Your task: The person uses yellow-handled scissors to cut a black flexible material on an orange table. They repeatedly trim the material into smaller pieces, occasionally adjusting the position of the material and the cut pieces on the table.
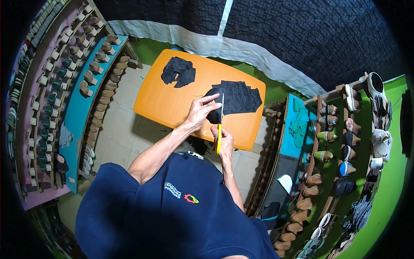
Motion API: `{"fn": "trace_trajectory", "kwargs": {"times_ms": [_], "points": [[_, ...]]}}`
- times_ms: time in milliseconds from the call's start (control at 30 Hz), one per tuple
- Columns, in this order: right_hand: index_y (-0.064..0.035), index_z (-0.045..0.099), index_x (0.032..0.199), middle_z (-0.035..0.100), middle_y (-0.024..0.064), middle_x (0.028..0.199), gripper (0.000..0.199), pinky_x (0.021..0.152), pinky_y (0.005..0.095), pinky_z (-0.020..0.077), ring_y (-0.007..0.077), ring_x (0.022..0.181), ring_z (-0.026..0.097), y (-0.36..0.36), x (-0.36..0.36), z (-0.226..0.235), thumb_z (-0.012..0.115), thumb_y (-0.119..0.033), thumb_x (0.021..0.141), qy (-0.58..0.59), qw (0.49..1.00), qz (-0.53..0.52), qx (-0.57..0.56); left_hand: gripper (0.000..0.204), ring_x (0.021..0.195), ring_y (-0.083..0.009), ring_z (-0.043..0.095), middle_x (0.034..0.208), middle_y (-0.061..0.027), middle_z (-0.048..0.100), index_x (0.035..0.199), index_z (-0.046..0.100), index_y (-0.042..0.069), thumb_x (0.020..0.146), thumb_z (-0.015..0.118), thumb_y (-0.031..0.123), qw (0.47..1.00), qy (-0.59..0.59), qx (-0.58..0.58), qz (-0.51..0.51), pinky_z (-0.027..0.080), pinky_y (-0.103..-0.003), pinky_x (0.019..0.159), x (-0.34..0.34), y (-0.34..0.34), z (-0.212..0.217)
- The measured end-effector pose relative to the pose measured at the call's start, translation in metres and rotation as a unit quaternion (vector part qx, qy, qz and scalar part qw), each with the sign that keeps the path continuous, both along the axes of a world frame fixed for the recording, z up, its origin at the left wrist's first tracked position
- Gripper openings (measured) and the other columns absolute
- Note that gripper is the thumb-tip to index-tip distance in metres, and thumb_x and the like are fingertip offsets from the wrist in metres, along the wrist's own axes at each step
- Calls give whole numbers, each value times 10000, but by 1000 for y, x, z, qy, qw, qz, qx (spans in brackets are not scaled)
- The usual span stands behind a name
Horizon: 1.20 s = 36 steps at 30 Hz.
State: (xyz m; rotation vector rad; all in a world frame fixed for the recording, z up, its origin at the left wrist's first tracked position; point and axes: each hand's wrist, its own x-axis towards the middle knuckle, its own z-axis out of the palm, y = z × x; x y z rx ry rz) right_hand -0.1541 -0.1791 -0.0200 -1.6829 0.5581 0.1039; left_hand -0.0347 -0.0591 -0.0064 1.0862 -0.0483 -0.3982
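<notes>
Some creased black cloth [246,98] | right fingers [215,131]: yellow-handled scissors [219,133] (slim, straight blades)

"What sort of place was it?"
"A workshop — a shoemaker's, it seemed. Shoe forms [95,67] stood in rows on the left rack [82,112], and more brown forms [303,203] lined the lower right side."
"Could it have been a shop?"
"Shoes [327,136] did sit on the right rack [319,103], so it had a touch of one. But the table [157,103] told of work: scissors [219,138] crossed black material [242,98], and a notched piece [184,72] lay apart from it."
"Anything else?"
"Scraps — a white scrap [285,183] and a black scrap [271,210] lay on the right bench [286,160]."
</notes>
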Motion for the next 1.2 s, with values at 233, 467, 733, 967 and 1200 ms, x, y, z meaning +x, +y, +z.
{"fn": "trace_trajectory", "kwargs": {"times_ms": [233, 467, 733, 967, 1200], "points": [[-94, 537, 716, 440, -41, 515, 519, 395, 252, 376, 77, 409, 451, 6, -3, 13, 717, -554, 873, -14, 993, -84, 76, 669, 976, -79, 601, 1081, -56, 630, 1443, 479, 17, 825, 728, -43, 997, 16, 3, 82, 495, -185, 849, 1, 2, 6], [-67, 564, 801, 474, -2, 516, 531, 414, 254, 422, 96, 419, 480, 0, -10, 3, 601, -578, 939, -11, 996, -7, 87, 541, 1120, -162, 607, 1276, -128, 605, 1366, 557, 6, 846, 657, -105, 979, 148, -135, 34, 512, -285, 1012, 13, 13, 5], [-52, 567, 819, 497, 14, 539, 492, 439, 267, 429, 108, 443, 497, 2, -10, 9, 603, -523, 953, -4, 996, 31, 78, 493, 984, -104, 629, 1088, -80, 699, 1257, 661, 0, 785, 796, 46, 996, 54, 12, 65, 494, -217, 885, 11, 0, -10], [-58, 564, 764, 484, -5, 531, 510, 436, 269, 375, 94, 455, 478, 1, -9, 8, 674, -533, 912, -5, 999, 32, 40, 459, 769, -102, 667, 1004, -77, 712, 1237, 676, 6, 791, 785, 9, 997, 59, -4, 40, 553, -225, 725, 2, -3, 4], [-54, 579, 744, 455, -33, 529, 528, 437, 271, 316, 68, 465, 430, 1, -9, -2, 718, -546, 876, -3, 1000, -1, 27, 437, 789, -101, 675, 982, -94, 720, 1232, 674, -3, 806, 769, -2, 999, 38, 24, 21, 558, -219, 720, -1, -2, 6]]}}
